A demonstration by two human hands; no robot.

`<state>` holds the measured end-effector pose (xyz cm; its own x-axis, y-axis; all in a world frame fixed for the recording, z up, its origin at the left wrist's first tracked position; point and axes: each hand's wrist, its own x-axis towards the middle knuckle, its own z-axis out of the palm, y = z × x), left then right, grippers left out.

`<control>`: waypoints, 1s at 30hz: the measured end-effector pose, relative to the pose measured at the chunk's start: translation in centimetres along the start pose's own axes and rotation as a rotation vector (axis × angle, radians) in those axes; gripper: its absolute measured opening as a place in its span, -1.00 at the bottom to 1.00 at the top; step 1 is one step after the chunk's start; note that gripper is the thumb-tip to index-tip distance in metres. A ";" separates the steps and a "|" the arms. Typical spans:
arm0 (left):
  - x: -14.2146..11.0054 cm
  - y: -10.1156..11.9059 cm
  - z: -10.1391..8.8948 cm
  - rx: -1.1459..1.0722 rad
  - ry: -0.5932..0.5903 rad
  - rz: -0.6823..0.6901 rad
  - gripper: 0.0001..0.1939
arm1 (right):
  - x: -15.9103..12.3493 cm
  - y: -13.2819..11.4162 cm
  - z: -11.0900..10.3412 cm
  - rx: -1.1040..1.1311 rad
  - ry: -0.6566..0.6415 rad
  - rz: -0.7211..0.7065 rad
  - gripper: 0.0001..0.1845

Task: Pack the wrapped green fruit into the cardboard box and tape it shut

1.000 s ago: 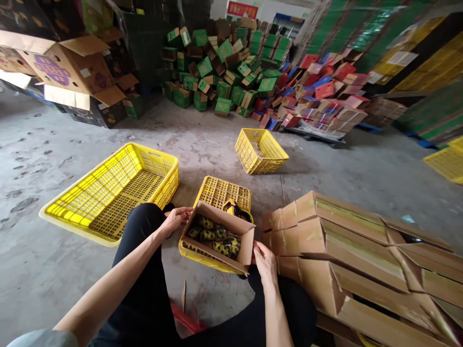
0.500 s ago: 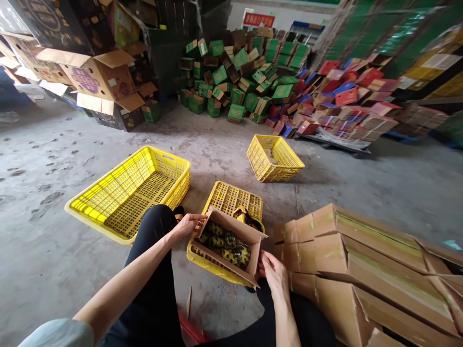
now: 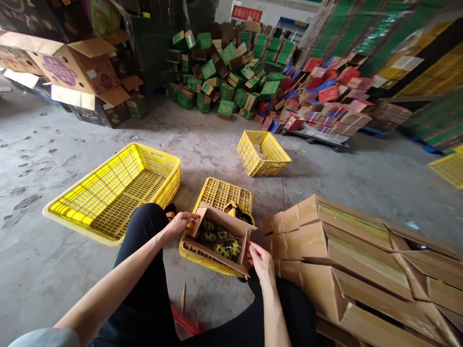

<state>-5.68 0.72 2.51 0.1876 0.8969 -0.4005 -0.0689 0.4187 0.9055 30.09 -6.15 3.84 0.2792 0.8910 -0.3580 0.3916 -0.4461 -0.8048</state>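
An open cardboard box rests on an upturned yellow crate between my knees. Inside lie several dark, shiny packs with a yellow-green spotted pattern; what they contain I cannot make out. My left hand pinches the top edge of the box's left end. At the opposite end, my right hand has its fingers closed on the right wall or flap, with the fingertips partly hidden. Just behind the box, a yellow and black tape dispenser sits on the crate.
A large yellow crate stands at my left, and a smaller yellow crate farther ahead. Flattened cardboard boxes are stacked close on my right. Piles of green boxes and red and blue boxes lie at the back.
My view has turned slightly to the right, so the scene sits farther left. Both hands remain on the box's ends, and a flap at the right end stands a little farther outward.
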 end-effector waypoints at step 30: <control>2.5 -4.0 -0.4 0.545 -0.059 0.347 -0.53 | 1.3 2.0 1.3 -0.153 0.022 -0.167 -0.45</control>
<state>-5.37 1.34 -2.17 0.2990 0.9511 -0.0773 0.3691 -0.0406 0.9285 30.11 -5.77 1.20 0.2180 0.9522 -0.2138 0.5616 -0.3016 -0.7705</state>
